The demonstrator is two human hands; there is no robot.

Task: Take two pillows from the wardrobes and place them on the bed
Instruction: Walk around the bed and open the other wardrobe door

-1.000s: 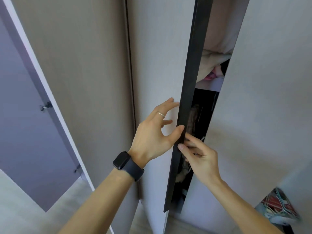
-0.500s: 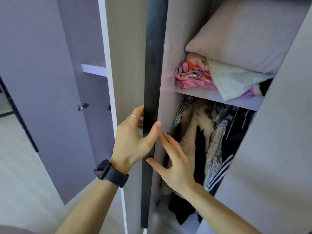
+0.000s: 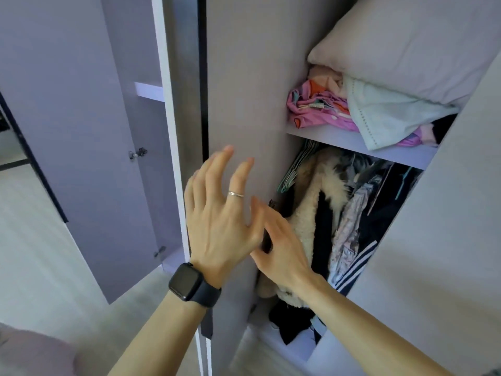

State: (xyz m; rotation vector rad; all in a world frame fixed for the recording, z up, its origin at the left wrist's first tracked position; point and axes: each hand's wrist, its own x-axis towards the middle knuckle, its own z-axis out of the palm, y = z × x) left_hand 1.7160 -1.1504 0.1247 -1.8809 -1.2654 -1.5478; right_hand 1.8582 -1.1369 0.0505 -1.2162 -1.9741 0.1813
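While your arms reach in from six o'clock, your left hand (image 3: 222, 226) is nearest. It wears a black square-faced smartwatch (image 3: 187, 280) at the wrist and a thin silver ring (image 3: 235, 194) on one finger. Its fingers are spread and straight, and it holds nothing. Whether it touches the pale grey wardrobe door panel (image 3: 244, 90) behind it, you cannot tell.

Your right hand (image 3: 284, 256) lies just beside it toward three o'clock, flat and loose, gripping nothing, partly overlapped by the left.

Beyond your hands, a cream fluffy coat (image 3: 311, 213) hangs among dark garments under a white shelf board (image 3: 339, 138). On that shelf, at two o'clock, the big beige soft pillow (image 3: 406, 44) rests on top of a crumpled pink patterned cloth (image 3: 317, 109) and a pale white cloth (image 3: 385, 118).

At nine o'clock, a lilac wardrobe door (image 3: 67, 131) stands open.
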